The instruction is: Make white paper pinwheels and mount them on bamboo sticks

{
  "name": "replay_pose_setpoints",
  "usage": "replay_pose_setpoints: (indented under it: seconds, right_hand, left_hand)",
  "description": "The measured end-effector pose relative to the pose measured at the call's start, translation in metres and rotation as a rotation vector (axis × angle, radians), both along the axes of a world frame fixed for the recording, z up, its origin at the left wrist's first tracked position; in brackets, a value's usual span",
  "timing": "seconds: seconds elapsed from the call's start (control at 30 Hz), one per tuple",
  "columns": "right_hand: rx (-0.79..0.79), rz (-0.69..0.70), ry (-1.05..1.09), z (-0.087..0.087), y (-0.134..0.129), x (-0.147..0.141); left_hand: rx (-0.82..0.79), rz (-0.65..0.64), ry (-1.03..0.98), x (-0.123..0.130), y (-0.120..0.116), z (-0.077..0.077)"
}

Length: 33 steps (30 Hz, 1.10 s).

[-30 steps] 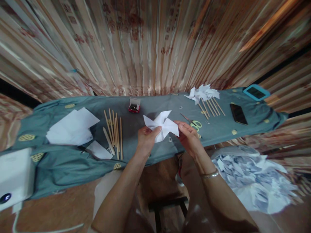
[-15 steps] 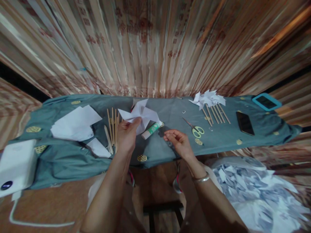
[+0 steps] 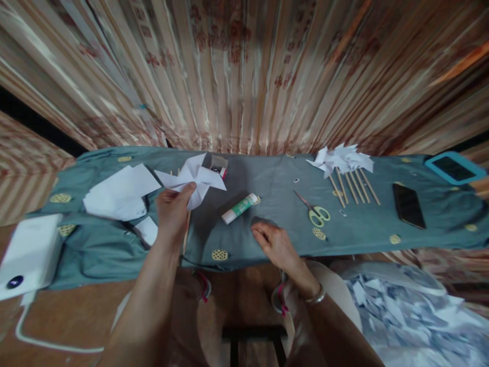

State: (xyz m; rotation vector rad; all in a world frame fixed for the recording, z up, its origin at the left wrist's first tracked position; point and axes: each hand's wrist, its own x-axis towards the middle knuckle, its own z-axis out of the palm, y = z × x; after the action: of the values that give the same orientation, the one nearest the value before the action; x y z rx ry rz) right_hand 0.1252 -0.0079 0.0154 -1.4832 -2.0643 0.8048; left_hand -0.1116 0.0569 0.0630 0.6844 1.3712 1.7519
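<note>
The left hand [image 3: 170,206] pinched the pinwheel [image 3: 200,176]; too hard a squeeze could crease it. The right hand [image 3: 274,245] curled, grip unclear.

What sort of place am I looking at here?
Probably a makeshift craft corner, perhaps in a home. The signs are the held paper pinwheel, the glue stick and the patterned curtain hanging behind them.

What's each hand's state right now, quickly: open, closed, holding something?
Left hand: closed, holding the white paper pinwheel.
Right hand: curled closed near the glue stick; whether it holds anything small cannot be told.
</note>
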Motion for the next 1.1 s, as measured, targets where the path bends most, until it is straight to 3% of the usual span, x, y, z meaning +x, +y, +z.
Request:
replay_pose_setpoints:
  seconds: [0.33,0.53,1.1]
  right_hand:
    - [0.042,0.08,-0.017,-0.001,0.001,0.004]
    - [0.037,0.09,-0.032,0.002,0.002,0.002]
    - [0.07,0.064,0.002,-0.003,0.002,0.001]
  left_hand:
    - [0.02,0.033,-0.081,0.004,0.008,0.005]
    - [0.051,0.123,-0.073,-0.013,0.009,0.008]
    - [0.036,0.164,-0.106,-0.044,-0.011,0.015]
